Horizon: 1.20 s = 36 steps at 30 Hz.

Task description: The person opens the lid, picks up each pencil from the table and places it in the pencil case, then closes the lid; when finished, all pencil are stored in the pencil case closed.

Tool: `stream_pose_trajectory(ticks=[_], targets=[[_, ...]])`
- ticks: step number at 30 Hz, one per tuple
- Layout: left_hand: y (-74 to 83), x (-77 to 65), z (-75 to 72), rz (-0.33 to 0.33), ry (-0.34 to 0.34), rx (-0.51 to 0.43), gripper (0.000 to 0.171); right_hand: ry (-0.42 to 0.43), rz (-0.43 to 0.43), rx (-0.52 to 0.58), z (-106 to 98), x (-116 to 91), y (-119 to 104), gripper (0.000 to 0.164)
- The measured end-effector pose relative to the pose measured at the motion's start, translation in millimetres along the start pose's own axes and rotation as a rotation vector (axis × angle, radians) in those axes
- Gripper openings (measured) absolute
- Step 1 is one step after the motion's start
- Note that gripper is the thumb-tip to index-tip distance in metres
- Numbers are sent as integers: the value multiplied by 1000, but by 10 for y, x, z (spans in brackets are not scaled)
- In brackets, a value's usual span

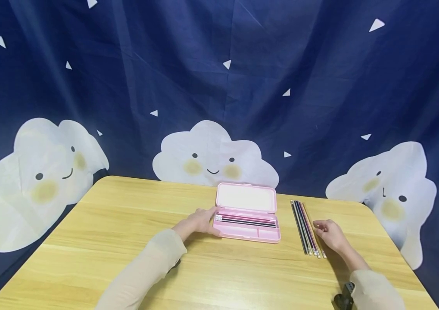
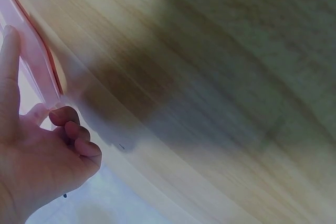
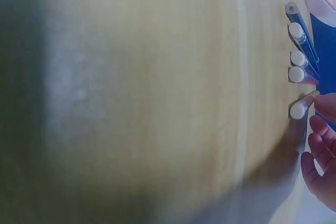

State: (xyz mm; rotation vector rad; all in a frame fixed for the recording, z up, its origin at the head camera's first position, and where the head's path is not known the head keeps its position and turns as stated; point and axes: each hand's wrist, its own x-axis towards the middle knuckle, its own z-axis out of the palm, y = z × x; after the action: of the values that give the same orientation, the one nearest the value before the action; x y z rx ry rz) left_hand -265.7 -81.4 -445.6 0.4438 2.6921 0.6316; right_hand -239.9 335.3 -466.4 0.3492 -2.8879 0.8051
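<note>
An open pink pencil case (image 1: 238, 235) lies on the table with its lid raised at the back. Several pencils (image 1: 247, 221) lie in its long rear compartment. My left hand (image 1: 201, 221) grips the short left side of the case, thumb at the front corner and fingers toward the hinge. In the left wrist view the other fingers (image 2: 79, 139) are curled beside it. Right of the case lies a row of pencils (image 1: 305, 230), white ends toward me. At its right edge, my right hand (image 1: 331, 234) has its fingertips at a yellow-orange pencil (image 3: 300, 109); no firm grip shows.
The wooden table (image 1: 126, 224) carries the case and the pencils. A small divider splits the front part of the case. Behind the table hangs a dark blue curtain (image 1: 188, 51) with clouds. A black device (image 1: 345, 297) is at my right wrist.
</note>
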Motion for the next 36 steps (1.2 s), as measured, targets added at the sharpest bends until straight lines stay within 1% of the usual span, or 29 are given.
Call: stream_pose_trajectory(ticks=[12, 20, 27, 32, 36], targets=[[3, -3, 8, 0, 6, 1, 95, -31, 49, -40, 14, 21, -25, 29], [-8, 11, 26, -9, 1, -8, 95, -30, 88, -58, -14, 4, -54, 28], [-7, 9, 23, -18, 3, -6, 96, -23, 91, -68, 0, 0, -41, 28], [-6, 10, 26, -22, 3, -5, 96, -16, 132, -72, 22, 2, -38, 30], [-2, 13, 26, -13, 9, -2, 96, 26, 160, -52, 15, 16, -42, 30]])
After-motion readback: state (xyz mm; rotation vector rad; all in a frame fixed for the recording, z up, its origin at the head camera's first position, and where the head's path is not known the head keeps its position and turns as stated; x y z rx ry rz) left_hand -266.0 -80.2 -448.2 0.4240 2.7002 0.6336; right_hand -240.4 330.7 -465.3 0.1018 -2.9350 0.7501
